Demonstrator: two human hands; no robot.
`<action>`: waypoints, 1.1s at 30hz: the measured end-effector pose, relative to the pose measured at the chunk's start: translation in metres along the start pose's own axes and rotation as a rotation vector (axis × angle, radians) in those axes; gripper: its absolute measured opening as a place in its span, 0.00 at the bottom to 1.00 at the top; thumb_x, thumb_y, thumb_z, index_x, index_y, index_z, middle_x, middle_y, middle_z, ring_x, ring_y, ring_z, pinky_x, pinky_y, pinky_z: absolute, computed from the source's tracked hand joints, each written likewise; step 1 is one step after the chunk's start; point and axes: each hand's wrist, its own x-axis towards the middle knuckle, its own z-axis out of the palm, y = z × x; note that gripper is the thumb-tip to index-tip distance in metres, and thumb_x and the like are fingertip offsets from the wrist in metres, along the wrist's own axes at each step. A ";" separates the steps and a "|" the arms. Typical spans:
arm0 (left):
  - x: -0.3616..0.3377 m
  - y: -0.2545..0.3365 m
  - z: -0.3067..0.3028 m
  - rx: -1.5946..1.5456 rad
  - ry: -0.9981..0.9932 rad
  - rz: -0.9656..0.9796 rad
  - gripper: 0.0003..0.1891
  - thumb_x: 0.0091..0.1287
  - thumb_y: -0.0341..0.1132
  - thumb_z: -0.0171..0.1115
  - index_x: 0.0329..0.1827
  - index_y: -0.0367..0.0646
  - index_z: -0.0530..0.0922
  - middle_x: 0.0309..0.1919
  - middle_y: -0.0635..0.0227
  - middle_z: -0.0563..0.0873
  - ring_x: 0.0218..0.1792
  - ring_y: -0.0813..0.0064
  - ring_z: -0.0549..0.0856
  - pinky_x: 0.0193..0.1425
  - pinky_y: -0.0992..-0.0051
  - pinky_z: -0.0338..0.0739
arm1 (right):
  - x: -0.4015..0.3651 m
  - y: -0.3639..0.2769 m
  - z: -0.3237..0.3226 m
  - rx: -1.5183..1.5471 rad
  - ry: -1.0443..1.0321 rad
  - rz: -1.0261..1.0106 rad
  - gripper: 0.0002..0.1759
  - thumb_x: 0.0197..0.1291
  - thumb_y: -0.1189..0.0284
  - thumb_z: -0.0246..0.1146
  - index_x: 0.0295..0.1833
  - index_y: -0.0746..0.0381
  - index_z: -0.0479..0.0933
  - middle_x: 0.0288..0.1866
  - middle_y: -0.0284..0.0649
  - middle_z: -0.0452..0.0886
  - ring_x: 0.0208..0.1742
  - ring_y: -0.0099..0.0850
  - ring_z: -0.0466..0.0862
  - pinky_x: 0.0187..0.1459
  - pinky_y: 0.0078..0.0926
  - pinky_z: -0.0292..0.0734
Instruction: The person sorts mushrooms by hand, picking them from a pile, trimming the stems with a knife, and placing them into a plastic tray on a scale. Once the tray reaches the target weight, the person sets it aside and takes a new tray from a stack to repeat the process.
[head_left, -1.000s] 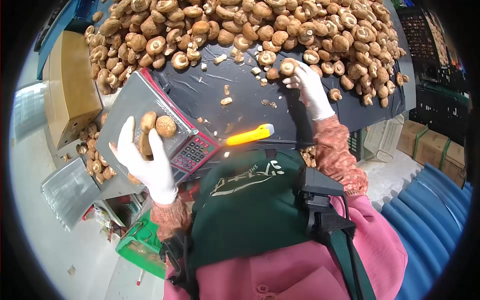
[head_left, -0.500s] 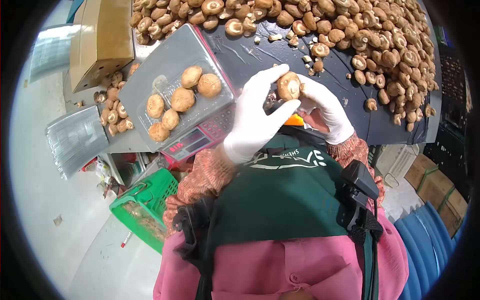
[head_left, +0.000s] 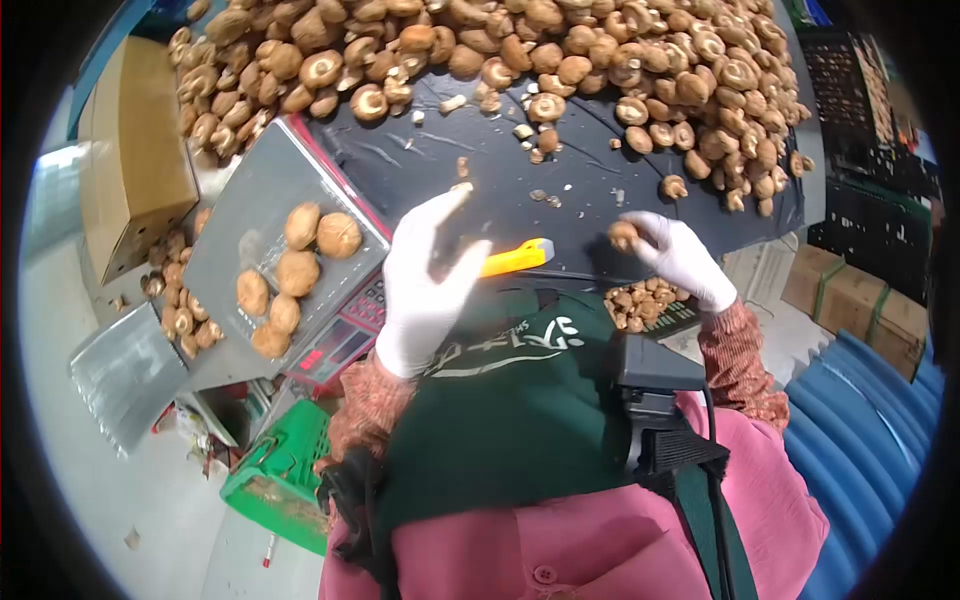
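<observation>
My left hand (head_left: 425, 280), in a white glove, is open with thumb and fingers apart, beside the scale. Farther right, my gloved right hand (head_left: 683, 262) pinches a brown mushroom (head_left: 622, 236) between its fingertips, out past the table's front edge. A yellow utility knife (head_left: 515, 259) lies on the dark tabletop (head_left: 585, 215) between the hands. On the scale (head_left: 345, 345) to the left sits a clear plastic tray (head_left: 225, 270) with several large mushrooms (head_left: 297, 272). Below my right hand is a crate of small mushrooms (head_left: 640, 303).
A big heap of mushrooms (head_left: 690, 80) covers the table's far side, with stem scraps nearby. At left stand a cardboard box (head_left: 135, 150), stacked clear trays (head_left: 130, 385) and a green basket (head_left: 285, 475). Dark crates (head_left: 870, 235) and cartons (head_left: 850, 300) are at right.
Both hands were together around a mushroom in front of my apron. They have parted: my right hand has moved right with a mushroom, my left is left empty, and the knife is uncovered.
</observation>
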 end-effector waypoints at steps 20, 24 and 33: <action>-0.001 0.011 0.008 0.072 -0.109 -0.208 0.18 0.65 0.25 0.65 0.59 0.36 0.81 0.52 0.58 0.86 0.53 0.66 0.86 0.60 0.71 0.78 | 0.095 0.008 -0.003 0.245 0.355 -0.037 0.17 0.64 0.61 0.66 0.51 0.61 0.84 0.39 0.44 0.88 0.39 0.38 0.88 0.44 0.30 0.81; 0.001 -0.001 0.015 0.016 -0.115 -0.185 0.17 0.66 0.25 0.63 0.59 0.36 0.81 0.53 0.59 0.86 0.55 0.68 0.85 0.62 0.71 0.76 | 0.004 0.012 -0.051 -0.207 -0.160 0.106 0.15 0.61 0.63 0.66 0.50 0.59 0.83 0.44 0.44 0.87 0.46 0.46 0.86 0.49 0.39 0.82; 0.013 0.009 0.025 0.150 -0.253 -0.040 0.17 0.65 0.26 0.66 0.58 0.38 0.82 0.52 0.57 0.86 0.54 0.60 0.85 0.62 0.67 0.77 | 0.075 0.011 0.035 -0.163 0.627 -0.101 0.16 0.59 0.63 0.69 0.51 0.57 0.80 0.43 0.41 0.83 0.42 0.41 0.86 0.44 0.36 0.82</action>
